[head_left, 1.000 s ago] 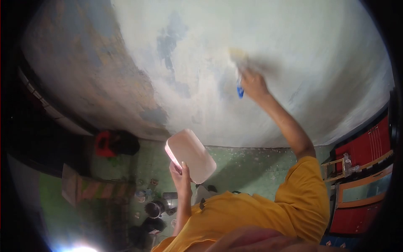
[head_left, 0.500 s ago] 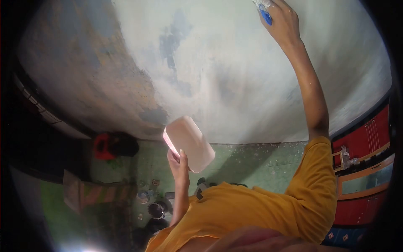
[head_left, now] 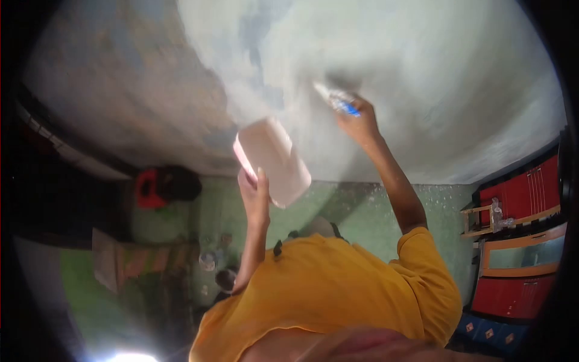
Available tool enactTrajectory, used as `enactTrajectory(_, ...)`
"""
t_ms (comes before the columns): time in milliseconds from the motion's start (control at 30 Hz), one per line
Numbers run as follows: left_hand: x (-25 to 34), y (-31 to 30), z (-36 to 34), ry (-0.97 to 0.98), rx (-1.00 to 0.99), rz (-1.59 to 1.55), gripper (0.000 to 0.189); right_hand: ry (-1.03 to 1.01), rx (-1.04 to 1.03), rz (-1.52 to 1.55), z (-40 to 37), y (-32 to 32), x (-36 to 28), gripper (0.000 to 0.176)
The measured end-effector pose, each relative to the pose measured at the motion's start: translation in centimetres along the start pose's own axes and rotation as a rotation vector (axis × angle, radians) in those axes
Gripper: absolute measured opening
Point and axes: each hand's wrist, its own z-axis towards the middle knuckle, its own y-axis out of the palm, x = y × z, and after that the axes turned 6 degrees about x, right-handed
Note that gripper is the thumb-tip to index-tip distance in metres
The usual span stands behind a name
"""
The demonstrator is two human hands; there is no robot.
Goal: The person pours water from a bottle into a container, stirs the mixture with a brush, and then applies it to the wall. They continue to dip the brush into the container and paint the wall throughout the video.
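My left hand [head_left: 256, 188] is closed on the near left edge of a pale pink rectangular tray [head_left: 274, 161], its thumb on top. Higher and to the right, my right hand [head_left: 359, 120] grips a brush-like tool [head_left: 339, 101] with a blue part and a whitish, smeared end. Motion blurs the tool, so its exact shape is unclear. Its pale tip points up and left, close to the wall [head_left: 422, 90], which is patchy white and grey. Whether the tip touches the wall cannot be made out.
Speckled green floor [head_left: 422, 196] lies below the wall. A red and black object [head_left: 151, 188] rests at the left, with a small dark container [head_left: 226, 279] nearer me. A red cabinet [head_left: 512, 298] and a small wooden rack [head_left: 476, 221] stand at the right.
My right hand has come down and left with the tool, from the top of the view towards the tray. My left hand and the tray sit slightly higher in view.
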Motion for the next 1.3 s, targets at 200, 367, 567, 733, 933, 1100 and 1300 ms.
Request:
enactTrajectory(200, -0.1, 1.6, 1.3, 0.018, -0.035, -0.038, 0.059, 0.370, 0.121, 0.384, -4.2, -3.5, -8.3, 0.014)
enactTrajectory(367, -1.8, 2.4, 0.6, 0.075, -0.033, -0.093, 0.072, 0.299, 0.035, 0.252, -8.5, -2.0, -10.6, 0.015)
enactTrajectory(567, -3.4, 2.5, -1.7, 0.164, -0.060, -0.140, 0.085, 0.238, -0.059, 0.091, -11.4, 0.3, -10.5, 0.015)
enactTrajectory(733, -3.4, 1.8, -2.5, 0.142, -0.063, -0.128, 0.084, 0.513, 0.065, 0.294, -13.5, -0.7, -9.5, 0.015)
enactTrajectory(933, -2.4, 2.1, -2.1, 0.091, -0.056, -0.130, 0.078, 1.183, 0.313, 1.251, -16.4, -1.4, -4.7, 0.018)
enactTrajectory(1100, -1.4, 2.5, -2.9, 0.004, -0.046, -0.133, 0.071, 1.349, 0.437, 1.471, -17.3, -0.7, -4.3, 0.023)
enactTrajectory(1300, -1.3, 0.9, -3.3, -0.007, -0.054, -0.145, 0.059, 1.387, 0.525, 1.289, -16.2, -0.4, -2.8, 0.025)
